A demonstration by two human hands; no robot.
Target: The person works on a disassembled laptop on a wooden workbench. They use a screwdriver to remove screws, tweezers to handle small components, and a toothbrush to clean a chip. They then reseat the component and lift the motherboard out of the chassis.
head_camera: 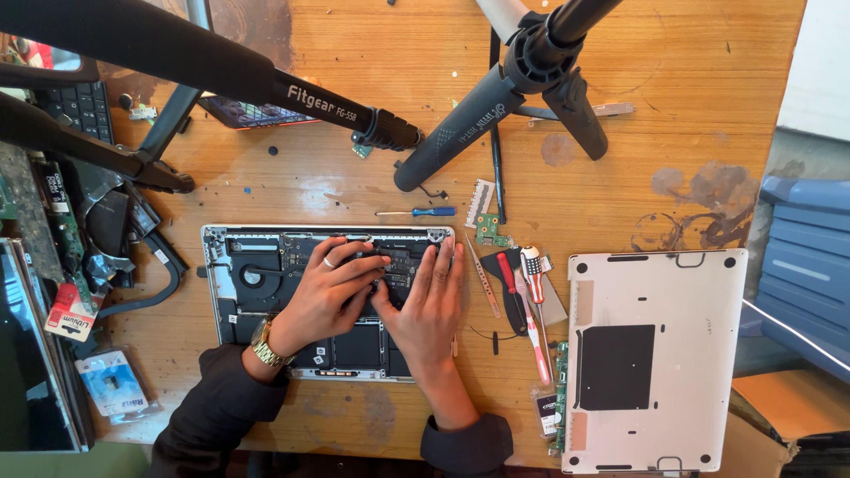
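While both hands work inside the open laptop (266, 265) at table (354, 190) centre, left hand (329, 292) pinches a board part, fingers curled; right hand (431, 305) lies flat, fingers together, steadying. Cover (655, 354) and screwdrivers (529, 283) wait right, within reach.

— How are the 2 hands placed?
— Left hand (332, 288) palm-down, fingers curled, gold watch on its wrist. Right hand (432, 305) flat beside it, fingers straight; thumbs touching. Both forearms dark-sleeved.
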